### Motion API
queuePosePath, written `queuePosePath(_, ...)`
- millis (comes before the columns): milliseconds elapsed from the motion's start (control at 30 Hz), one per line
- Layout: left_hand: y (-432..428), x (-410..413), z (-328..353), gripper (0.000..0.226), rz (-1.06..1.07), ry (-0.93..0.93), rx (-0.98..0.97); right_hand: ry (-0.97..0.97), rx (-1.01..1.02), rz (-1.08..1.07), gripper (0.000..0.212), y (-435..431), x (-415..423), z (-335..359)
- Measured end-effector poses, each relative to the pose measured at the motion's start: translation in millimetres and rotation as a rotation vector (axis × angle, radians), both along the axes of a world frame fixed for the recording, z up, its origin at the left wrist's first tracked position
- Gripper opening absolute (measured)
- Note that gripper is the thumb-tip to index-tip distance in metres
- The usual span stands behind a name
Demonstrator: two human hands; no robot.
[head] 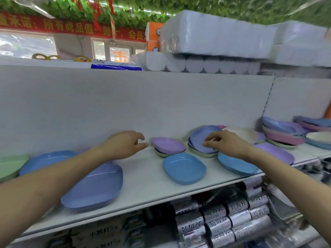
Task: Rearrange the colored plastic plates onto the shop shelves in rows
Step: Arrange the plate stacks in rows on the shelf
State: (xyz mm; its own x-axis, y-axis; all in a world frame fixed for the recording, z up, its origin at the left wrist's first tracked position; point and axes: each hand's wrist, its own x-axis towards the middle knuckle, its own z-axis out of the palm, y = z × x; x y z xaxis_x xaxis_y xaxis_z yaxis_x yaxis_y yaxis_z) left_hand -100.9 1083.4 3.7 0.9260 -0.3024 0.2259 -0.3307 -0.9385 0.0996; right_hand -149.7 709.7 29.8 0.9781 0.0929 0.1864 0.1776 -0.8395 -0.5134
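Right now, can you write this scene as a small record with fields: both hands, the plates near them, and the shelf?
left hand: fingers loosely curled, holds nothing, just left of the lilac plate
right hand: pinches the tilted plate, periwinkle, on top of a small stack
front row: large plate, blue plate, second blue plate
far right: plate stacks of mixed colours
shelf: white, plates not yet in even rows
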Motion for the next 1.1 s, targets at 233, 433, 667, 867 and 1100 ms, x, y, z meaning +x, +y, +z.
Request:
queuePosePath(233, -42.7, 44.5, -14.0, 0.042, 0.018, 0.209, -0.13, -0.099, -0.061, -0.092, 0.012, -43.3, 35.2, 25.5)
queuePosePath(433, -69.7, 51.0, -21.5, 0.041, 0.08, 0.304, -0.222, -0.126, -0.19, -0.069, 0.016, -72.4, 72.7, 12.2)
queuePosePath(667, -92.5, 52.9, -9.5, 0.023, 0.248, 0.316, -0.178, 0.03, -0.349, 0.079, 0.051, -94.0, 110.1, 11.5)
queuePosePath(867, -101.6, 39.7, -5.8, 0.031, 0.364, 0.299, -0.281, 0.115, -0.38, 0.2, 0.06, -87.2, 110.3, 2.7)
queuePosePath(1100, -92.3, 37.6, 10.5, 0.04, 0.386, 0.19, -0.412, 0.11, -0.416, 0.211, 0.058, -79.9, 122.7, -1.7)
